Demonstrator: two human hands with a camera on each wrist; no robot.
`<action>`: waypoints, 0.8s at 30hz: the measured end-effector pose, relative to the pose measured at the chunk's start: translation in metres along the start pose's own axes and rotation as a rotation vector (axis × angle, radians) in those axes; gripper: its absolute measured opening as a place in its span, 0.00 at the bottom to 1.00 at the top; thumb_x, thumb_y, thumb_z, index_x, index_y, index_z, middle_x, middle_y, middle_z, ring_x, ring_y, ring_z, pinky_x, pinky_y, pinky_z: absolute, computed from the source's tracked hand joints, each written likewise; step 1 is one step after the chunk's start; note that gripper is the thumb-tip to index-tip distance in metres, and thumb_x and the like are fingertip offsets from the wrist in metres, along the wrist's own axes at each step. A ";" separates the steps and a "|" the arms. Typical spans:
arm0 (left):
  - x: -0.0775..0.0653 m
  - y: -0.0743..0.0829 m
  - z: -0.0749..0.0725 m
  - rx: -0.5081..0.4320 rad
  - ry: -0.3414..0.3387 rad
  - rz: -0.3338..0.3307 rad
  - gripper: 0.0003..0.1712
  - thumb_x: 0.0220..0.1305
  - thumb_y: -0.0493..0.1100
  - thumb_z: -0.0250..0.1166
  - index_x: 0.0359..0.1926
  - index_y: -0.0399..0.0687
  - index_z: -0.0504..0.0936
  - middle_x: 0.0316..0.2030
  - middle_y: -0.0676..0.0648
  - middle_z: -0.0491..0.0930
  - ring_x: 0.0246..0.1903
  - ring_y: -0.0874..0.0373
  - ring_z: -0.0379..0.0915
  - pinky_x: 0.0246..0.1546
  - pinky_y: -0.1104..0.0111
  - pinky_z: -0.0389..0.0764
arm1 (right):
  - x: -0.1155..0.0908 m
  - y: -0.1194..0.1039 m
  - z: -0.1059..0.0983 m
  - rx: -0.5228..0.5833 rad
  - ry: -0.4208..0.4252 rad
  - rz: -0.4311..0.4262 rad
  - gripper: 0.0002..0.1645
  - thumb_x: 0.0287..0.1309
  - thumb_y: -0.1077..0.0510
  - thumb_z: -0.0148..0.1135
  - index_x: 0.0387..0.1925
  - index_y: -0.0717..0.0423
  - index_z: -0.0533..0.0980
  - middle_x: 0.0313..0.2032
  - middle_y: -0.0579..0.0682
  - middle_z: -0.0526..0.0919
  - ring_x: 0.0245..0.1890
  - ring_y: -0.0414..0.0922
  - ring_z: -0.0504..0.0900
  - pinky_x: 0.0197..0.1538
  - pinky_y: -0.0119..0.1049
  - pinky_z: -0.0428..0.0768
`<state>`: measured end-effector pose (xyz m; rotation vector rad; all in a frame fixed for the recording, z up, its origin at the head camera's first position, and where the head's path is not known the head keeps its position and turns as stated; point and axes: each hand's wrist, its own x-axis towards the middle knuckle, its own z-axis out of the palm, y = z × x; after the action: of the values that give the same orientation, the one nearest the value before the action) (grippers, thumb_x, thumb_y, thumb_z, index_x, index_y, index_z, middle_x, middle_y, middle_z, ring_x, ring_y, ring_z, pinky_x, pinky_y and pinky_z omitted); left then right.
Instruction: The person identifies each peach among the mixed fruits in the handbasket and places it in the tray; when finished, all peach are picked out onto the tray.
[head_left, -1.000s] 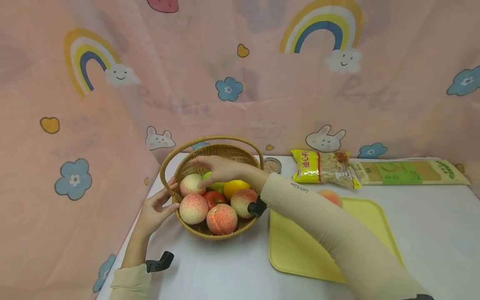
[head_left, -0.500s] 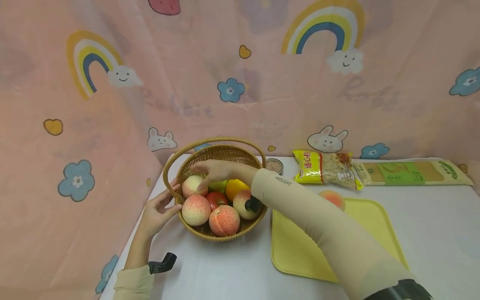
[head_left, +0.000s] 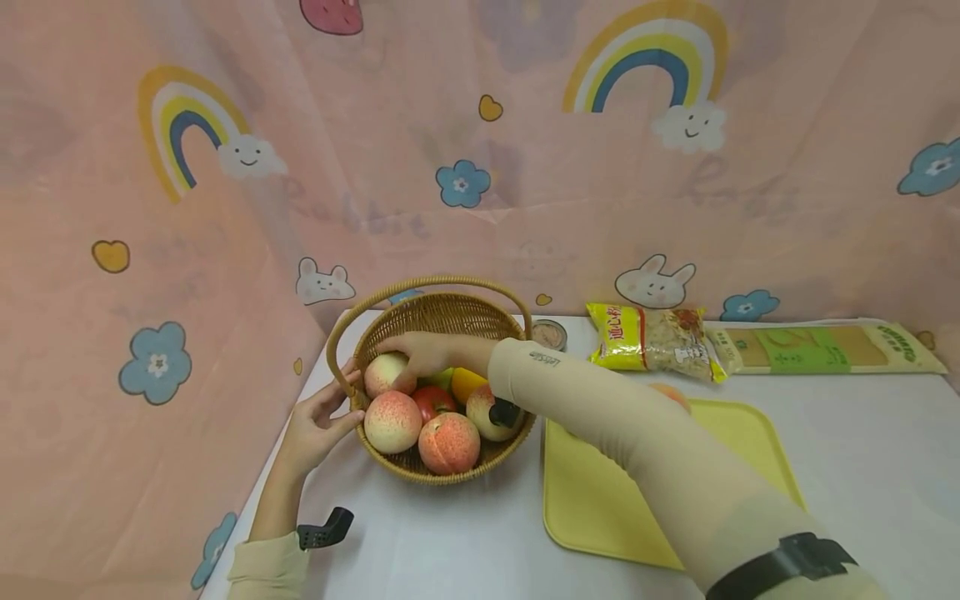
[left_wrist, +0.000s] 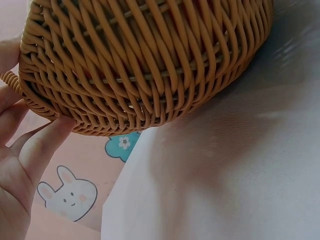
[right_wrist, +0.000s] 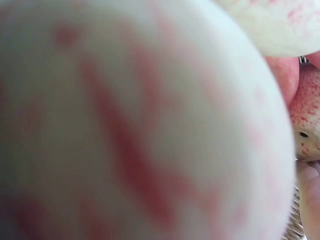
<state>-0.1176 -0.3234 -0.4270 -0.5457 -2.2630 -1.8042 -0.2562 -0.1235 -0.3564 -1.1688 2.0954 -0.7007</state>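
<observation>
A wicker basket with an arched handle stands on the table, filled with fruit. My left hand grips its left rim by the handle's foot, thumb in front; the left wrist view shows fingers against the weave. Inside the basket, my right hand holds the back-left peach, fingers over its top and thumb on its near right side. Around it lie a pale peach, a red fruit, a pink peach and a yellow fruit. A blurred peach fills most of the right wrist view.
Right of the basket lies a yellow tray, with another peach at its back edge, partly behind my right sleeve. Behind are a small round tin, a yellow food bag and a long flat packet. A pink patterned cloth hangs behind.
My right hand has sunk lower over the back-left peach and its fingers have closed round it. The left hand keeps its hold on the rim.
</observation>
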 end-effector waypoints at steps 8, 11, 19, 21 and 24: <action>0.000 0.001 0.000 -0.014 -0.003 0.020 0.30 0.55 0.20 0.59 0.61 0.20 0.64 0.69 0.28 0.52 0.64 0.69 0.61 0.49 0.74 0.78 | 0.003 0.000 0.002 -0.089 0.037 -0.018 0.41 0.54 0.56 0.66 0.68 0.55 0.62 0.62 0.54 0.71 0.53 0.46 0.74 0.50 0.31 0.77; 0.000 0.001 0.001 -0.023 -0.004 0.044 0.30 0.54 0.19 0.59 0.60 0.19 0.64 0.68 0.26 0.52 0.65 0.68 0.61 0.51 0.74 0.77 | 0.003 0.001 0.002 -0.120 0.058 -0.024 0.40 0.53 0.56 0.67 0.67 0.55 0.63 0.61 0.53 0.72 0.53 0.45 0.74 0.49 0.29 0.76; 0.001 0.001 0.001 -0.018 -0.002 0.031 0.30 0.55 0.20 0.59 0.60 0.20 0.65 0.69 0.27 0.52 0.64 0.68 0.62 0.49 0.74 0.78 | -0.003 0.001 -0.005 -0.146 0.144 -0.022 0.42 0.47 0.49 0.71 0.63 0.57 0.68 0.58 0.54 0.72 0.52 0.45 0.73 0.48 0.31 0.78; 0.001 0.000 0.000 -0.013 0.002 0.023 0.30 0.55 0.20 0.60 0.61 0.21 0.65 0.69 0.28 0.52 0.64 0.69 0.62 0.48 0.74 0.79 | -0.007 0.001 -0.009 -0.141 0.153 -0.017 0.41 0.47 0.47 0.70 0.63 0.56 0.68 0.57 0.54 0.71 0.52 0.46 0.73 0.49 0.33 0.78; 0.001 0.000 0.000 -0.005 0.006 0.018 0.30 0.55 0.20 0.60 0.61 0.21 0.65 0.69 0.28 0.52 0.64 0.69 0.61 0.48 0.74 0.79 | -0.012 0.002 -0.014 -0.107 0.170 -0.014 0.41 0.48 0.47 0.70 0.63 0.56 0.68 0.58 0.55 0.69 0.53 0.47 0.71 0.50 0.33 0.78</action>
<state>-0.1184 -0.3237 -0.4269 -0.5596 -2.2431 -1.8009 -0.2624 -0.1101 -0.3450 -1.2192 2.2929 -0.7246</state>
